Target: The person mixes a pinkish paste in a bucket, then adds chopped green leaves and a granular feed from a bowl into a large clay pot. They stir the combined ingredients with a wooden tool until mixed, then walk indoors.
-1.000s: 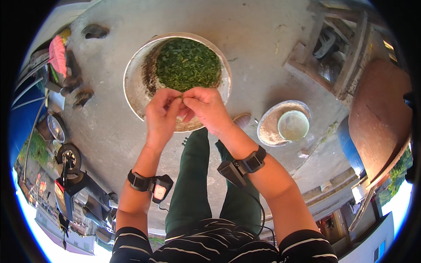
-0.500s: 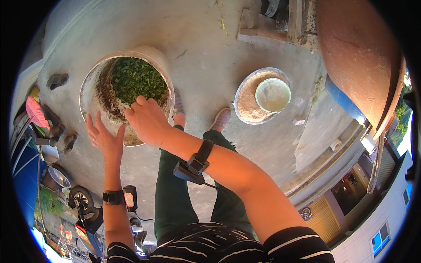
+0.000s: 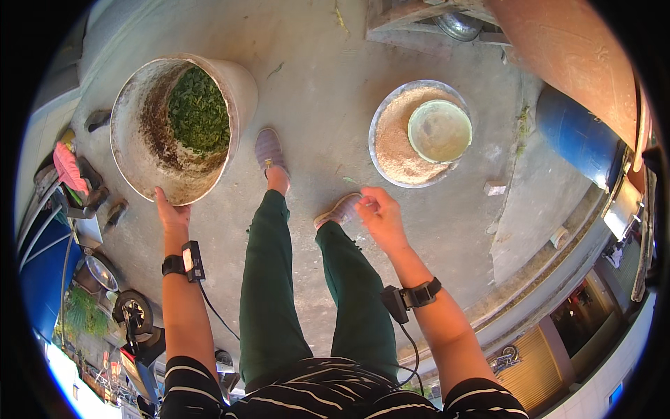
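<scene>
A large whitish bucket (image 3: 241, 91) tilts toward me at the left, its inner wall stained brown. Chopped green leaves (image 3: 200, 112) lie deep inside it. My left hand (image 3: 174, 213) grips the bucket's near rim, thumb over the edge and the other fingers mostly hidden beneath. My right hand (image 3: 384, 222) hangs above the floor by my right shoe, fingers loosely bent and a little apart, with nothing visible in them. Ahead of it and to the right stands a metal basin (image 3: 380, 157) of pale tan meal (image 3: 398, 133). A pale green bowl (image 3: 440, 131) rests on the meal.
My shoes (image 3: 269, 148) stand on the concrete floor between bucket and basin. At the far right are a big brown vessel (image 3: 572, 56), a blue barrel (image 3: 576, 136) and a low kerb. Loose shoes (image 3: 115, 213) and a pink item (image 3: 68, 167) lie at the left.
My right hand has left the bucket and swung right, toward the basin. The left hand has closed on the near rim. Bucket and basin appear higher in the view.
</scene>
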`<state>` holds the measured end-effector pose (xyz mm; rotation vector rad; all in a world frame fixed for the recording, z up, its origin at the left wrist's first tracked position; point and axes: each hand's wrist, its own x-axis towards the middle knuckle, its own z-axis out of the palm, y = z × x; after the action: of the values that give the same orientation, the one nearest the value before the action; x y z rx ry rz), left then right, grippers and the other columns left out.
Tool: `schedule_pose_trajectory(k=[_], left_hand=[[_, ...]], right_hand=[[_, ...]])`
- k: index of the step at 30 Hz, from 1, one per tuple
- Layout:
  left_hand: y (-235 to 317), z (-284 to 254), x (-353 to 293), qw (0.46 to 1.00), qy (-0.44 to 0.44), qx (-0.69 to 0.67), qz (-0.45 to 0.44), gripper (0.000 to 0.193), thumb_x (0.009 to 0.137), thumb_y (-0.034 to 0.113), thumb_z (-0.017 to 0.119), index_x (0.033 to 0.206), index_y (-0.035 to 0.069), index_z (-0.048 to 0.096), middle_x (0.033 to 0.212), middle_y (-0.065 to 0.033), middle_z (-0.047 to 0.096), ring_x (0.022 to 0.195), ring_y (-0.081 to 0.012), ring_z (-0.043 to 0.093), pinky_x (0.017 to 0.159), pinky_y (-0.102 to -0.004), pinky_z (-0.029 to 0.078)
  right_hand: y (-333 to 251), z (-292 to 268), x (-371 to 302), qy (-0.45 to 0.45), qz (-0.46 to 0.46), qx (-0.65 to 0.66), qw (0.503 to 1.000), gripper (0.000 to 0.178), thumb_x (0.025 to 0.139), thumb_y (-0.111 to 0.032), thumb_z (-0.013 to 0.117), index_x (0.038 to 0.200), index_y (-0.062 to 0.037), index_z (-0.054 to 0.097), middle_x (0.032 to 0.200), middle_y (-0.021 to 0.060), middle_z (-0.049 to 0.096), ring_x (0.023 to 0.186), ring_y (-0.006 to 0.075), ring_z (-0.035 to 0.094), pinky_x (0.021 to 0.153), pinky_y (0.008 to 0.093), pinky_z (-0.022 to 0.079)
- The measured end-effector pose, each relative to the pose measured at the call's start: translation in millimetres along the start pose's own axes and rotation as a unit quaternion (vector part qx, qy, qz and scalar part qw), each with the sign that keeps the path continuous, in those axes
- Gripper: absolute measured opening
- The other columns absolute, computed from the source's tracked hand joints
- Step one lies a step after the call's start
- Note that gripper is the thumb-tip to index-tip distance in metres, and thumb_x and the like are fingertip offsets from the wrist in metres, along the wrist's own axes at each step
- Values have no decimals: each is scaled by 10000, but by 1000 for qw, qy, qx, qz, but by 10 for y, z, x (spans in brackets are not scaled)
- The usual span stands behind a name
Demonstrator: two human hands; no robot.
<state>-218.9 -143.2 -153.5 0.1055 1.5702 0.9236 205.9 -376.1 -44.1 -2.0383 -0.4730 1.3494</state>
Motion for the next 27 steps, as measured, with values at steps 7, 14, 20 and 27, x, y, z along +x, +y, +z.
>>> schedule_pose_trajectory(k=[7,14,20,27], left_hand=[[-546,703,-567,997,29,-68,13,541,991,474,458,1289,23,476,1265,-163,568,1150,-329,562,1007,-524,468],[-1517,1541,-891,942,-25,-323,-83,579,989,490,436,1134,-64,525,1022,-222,615,895,-336,622,792,-461,575],[-2057,1836,-1304,931,-31,-328,-155,529,998,468,434,1015,-44,566,866,-166,618,725,-274,602,634,-358,576],[-2176,1842,-1823,982,-118,-81,-124,1001,807,780,470,1381,-30,341,1234,-246,519,926,-311,596,810,-384,529]], right_hand=[[1093,-1288,-784,20,175,46,983,268,860,-133,671,1084,-5,602,808,62,611,650,137,611,509,274,492],[1529,-1890,-865,71,185,49,979,275,857,-148,643,1078,11,606,819,71,631,649,151,615,526,277,503],[1675,-1971,-418,106,177,34,978,272,855,-155,638,1074,6,618,841,72,638,670,163,621,552,292,525],[1930,-2296,998,261,92,25,961,507,781,-159,760,1198,60,575,873,89,635,742,167,614,610,295,517]])
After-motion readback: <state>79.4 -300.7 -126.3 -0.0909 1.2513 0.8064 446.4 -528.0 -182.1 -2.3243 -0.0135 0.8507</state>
